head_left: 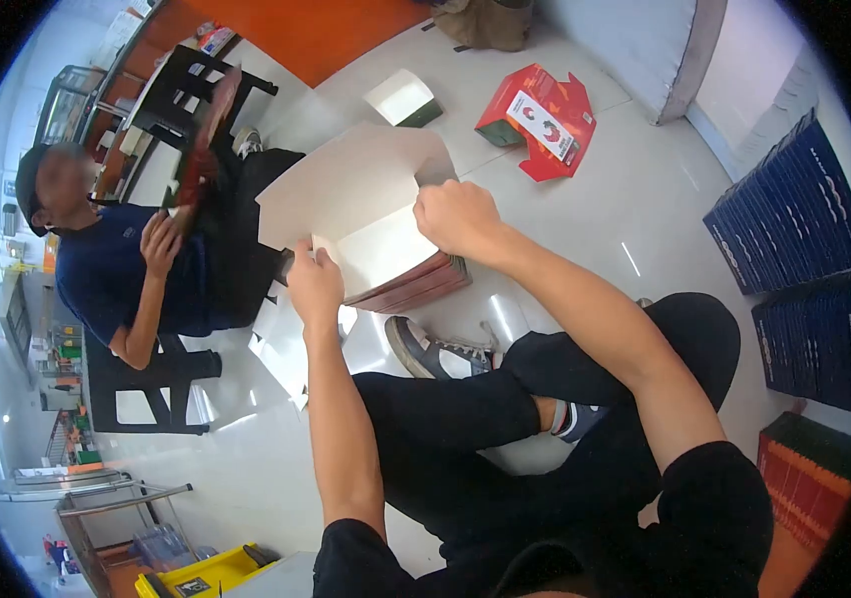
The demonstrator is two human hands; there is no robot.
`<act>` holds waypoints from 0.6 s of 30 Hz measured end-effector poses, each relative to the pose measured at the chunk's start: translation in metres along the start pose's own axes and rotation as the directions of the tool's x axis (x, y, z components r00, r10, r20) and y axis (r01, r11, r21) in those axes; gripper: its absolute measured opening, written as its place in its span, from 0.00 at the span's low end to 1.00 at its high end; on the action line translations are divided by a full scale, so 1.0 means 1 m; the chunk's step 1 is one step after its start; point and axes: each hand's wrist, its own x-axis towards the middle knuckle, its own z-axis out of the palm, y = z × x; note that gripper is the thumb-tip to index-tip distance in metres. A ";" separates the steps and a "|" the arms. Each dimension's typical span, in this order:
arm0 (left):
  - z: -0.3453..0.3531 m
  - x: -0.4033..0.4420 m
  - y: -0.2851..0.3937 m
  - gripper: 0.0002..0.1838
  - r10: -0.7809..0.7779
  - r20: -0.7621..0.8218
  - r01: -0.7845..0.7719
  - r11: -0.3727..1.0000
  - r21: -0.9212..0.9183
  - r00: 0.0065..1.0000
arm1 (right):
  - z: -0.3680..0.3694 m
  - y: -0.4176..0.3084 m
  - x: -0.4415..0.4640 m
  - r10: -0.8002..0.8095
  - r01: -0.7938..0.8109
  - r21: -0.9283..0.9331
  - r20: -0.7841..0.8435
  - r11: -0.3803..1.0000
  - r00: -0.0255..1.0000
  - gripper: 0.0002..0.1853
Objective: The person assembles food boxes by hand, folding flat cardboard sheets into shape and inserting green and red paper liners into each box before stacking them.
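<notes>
An open cardboard box [385, 239] with a white inside and red outer walls is in front of my crossed legs. Its tall flap stands up at the far side. With thumb and fingers pinched, my left hand [316, 284] grips the box's near left edge. My right hand [455, 217] is closed at the right side wall, its fingertips partly hidden behind the knuckles. Under the open box, red layers show, like more flat cartons, though I cannot tell for sure. White cardboard [286, 344] lies on the floor beside my left forearm.
A red printed carton [550, 120] and a small white-and-green box [403, 98] lie on the floor ahead. Dark blue flat cartons [794, 209] are stacked at right, red ones [809, 478] below. At left, a seated co-worker [136, 259] handles a blurred red-green carton [208, 140].
</notes>
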 end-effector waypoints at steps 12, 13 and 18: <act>0.011 0.007 -0.004 0.21 0.004 0.201 -0.056 0.966 0.251 0.980 | -0.008 0.007 0.002 0.037 -0.021 -0.143 0.107 0.989 0.994 0.13; 0.010 0.006 -0.001 0.22 -0.020 0.211 -0.037 0.965 0.261 0.977 | -0.008 0.007 0.000 0.030 -0.014 -0.141 0.109 0.990 0.994 0.13; -0.002 -0.005 0.017 0.23 -0.047 0.170 0.002 0.967 0.256 0.984 | -0.011 0.017 0.005 0.016 -0.003 -0.106 0.119 0.994 0.993 0.15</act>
